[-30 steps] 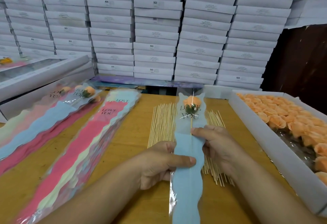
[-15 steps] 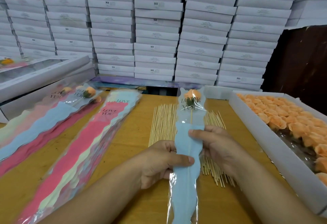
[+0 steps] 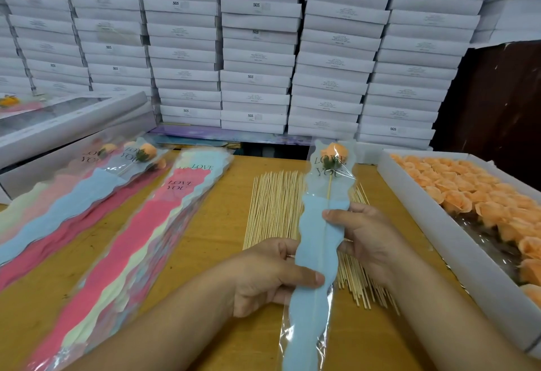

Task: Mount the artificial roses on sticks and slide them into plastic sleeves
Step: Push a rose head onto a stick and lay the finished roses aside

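Two hands work one sleeve: we see the left hand (image 3: pixel 272 275) pinching the blue plastic sleeve (image 3: pixel 317 249) between thumb and curled fingers low on its paper panel, and the right hand (image 3: pixel 366 236) gripping it higher up, thumb across the front, fingers behind. One peach rose (image 3: pixel 334 152) sits at the sleeve's clear top, under the printed "LOVE YOU", on one thin wooden stick (image 3: pixel 330 186) that disappears behind the wavy-edged blue panel. The sleeve is glossy, crinkled film; its tail hangs toward us.

Taking the sleeve as our landmark: directly beneath and behind it lies a flat bundle of bamboo sticks (image 3: pixel 275 209), too many to count, on the yellow wooden table (image 3: pixel 222 224). Right of it, one long white box (image 3: pixel 439 230) holds dozens of soft, layered peach rose heads (image 3: pixel 468 192). Left of it, one stack of empty sleeves (image 3: pixel 131 241), pink on top, pale green and blue beneath. Further left, a pile of finished sleeved roses (image 3: pixel 87 195); we count at least three blooms. Beyond it, a wall of stacked white cartons (image 3: pixel 257 48).
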